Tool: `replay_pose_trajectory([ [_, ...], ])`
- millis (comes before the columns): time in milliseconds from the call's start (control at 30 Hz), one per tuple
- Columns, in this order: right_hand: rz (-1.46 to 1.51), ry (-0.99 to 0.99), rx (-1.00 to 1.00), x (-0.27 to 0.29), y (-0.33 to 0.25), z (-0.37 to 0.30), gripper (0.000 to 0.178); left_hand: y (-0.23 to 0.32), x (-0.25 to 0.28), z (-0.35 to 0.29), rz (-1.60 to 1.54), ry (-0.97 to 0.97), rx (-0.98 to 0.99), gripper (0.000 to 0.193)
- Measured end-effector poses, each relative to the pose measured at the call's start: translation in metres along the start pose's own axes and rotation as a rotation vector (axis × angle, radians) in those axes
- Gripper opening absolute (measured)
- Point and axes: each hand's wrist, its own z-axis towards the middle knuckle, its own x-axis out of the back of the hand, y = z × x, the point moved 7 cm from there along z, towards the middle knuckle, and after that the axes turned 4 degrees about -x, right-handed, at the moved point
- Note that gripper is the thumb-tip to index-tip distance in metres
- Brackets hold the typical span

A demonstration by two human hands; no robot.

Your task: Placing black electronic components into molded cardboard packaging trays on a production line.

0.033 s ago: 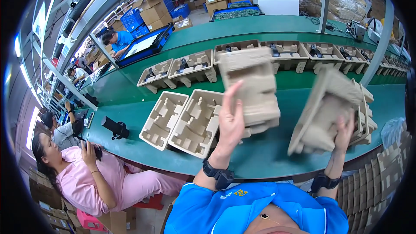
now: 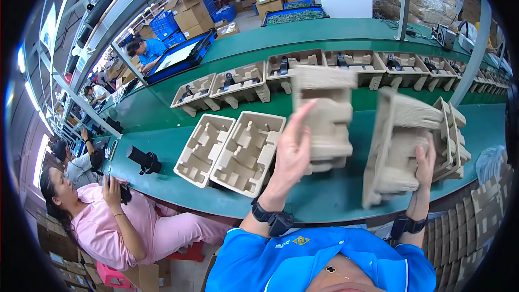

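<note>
My left hand (image 2: 294, 154) grips a beige molded pulp tray (image 2: 324, 113), held up over the green bench with its underside partly toward me. Over to the right, my right hand (image 2: 425, 163) is closed on a second pulp tray (image 2: 397, 148), tilted and smeared by motion. Behind that one stand several nested pulp trays (image 2: 457, 140). Two pulp trays lie face up on the bench left of my left hand: a narrower-looking one (image 2: 203, 148) and, beside it, another (image 2: 248, 154). Their molded hollows hold nothing.
Along the back runs a row of pulp trays (image 2: 238, 84) with black parts inside. A black cylindrical device (image 2: 143, 158) stands at the left on the green bench (image 2: 162, 132). A person in pink (image 2: 116, 219) sits at left. Metal posts (image 2: 476, 48) rise at right.
The tray in my left hand has shifted slightly right. The tray in my right hand has dropped a little and turned more upright.
</note>
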Motion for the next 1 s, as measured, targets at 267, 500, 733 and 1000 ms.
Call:
replay_pose_trajectory([
  [267, -0.117, -0.320, -0.401, -0.014, 0.071, -0.001, 0.049, 0.023, -0.015, -0.038, 0.397, -0.447, 0.030, 0.062],
  [500, -0.105, -0.234, -0.319, -0.036, -0.012, -0.022, 0.054, 0.018, -0.046, -0.062, 0.367, -0.648, -0.394, 0.064],
  [733, -0.561, -0.466, -0.121, -0.117, -0.028, -0.037, 0.067, -0.018, -0.074, -0.068, 0.745, -0.863, -0.334, 0.064],
  [1000, -0.891, -0.502, 0.114, -0.073, -0.035, -0.031, 0.062, -0.017, -0.043, -0.071, 0.756, -0.926, -0.266, 0.064],
])
